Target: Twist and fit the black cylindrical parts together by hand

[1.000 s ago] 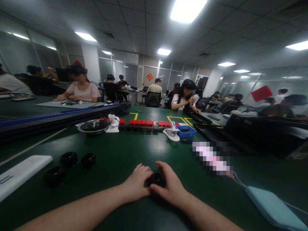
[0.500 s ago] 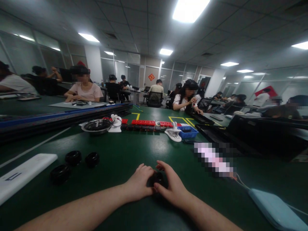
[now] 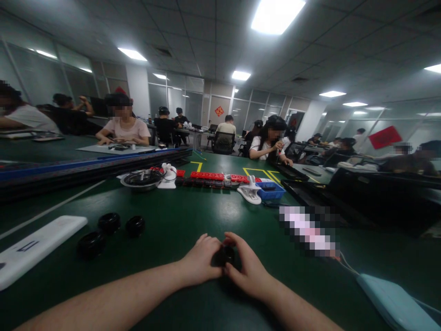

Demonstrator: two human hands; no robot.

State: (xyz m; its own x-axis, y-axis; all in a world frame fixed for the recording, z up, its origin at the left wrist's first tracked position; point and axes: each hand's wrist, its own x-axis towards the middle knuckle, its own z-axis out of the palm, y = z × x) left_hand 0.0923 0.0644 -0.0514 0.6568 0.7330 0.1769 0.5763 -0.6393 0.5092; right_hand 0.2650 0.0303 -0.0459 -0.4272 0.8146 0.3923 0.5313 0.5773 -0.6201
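Low over the green table, a small glossy black round part point(image 3: 228, 254) sits between my two hands, largely covered by them. My left hand point(image 3: 204, 258) grips it from the left, with its fingers curled and partly hidden. From the right, my right hand point(image 3: 248, 265) curves around it, thumb on the near side and fingers on the far side. Three similar black round parts lie to the left: one at the back point(image 3: 109, 222), one on the right point(image 3: 135, 225) and one nearer me point(image 3: 91, 244).
A white bar point(image 3: 43, 248) lies at the left. Farther back are a metal dish point(image 3: 142, 181), red strips point(image 3: 207, 176), a white clip point(image 3: 250, 191) and a blue bin point(image 3: 271, 191). A pale blue pouch point(image 3: 396, 301) lies at right. Other people sit beyond.
The view has shifted slightly, so the surroundings sit a little farther right. My hands stay around the black part, with the right thumb and fingers slightly moved on it.
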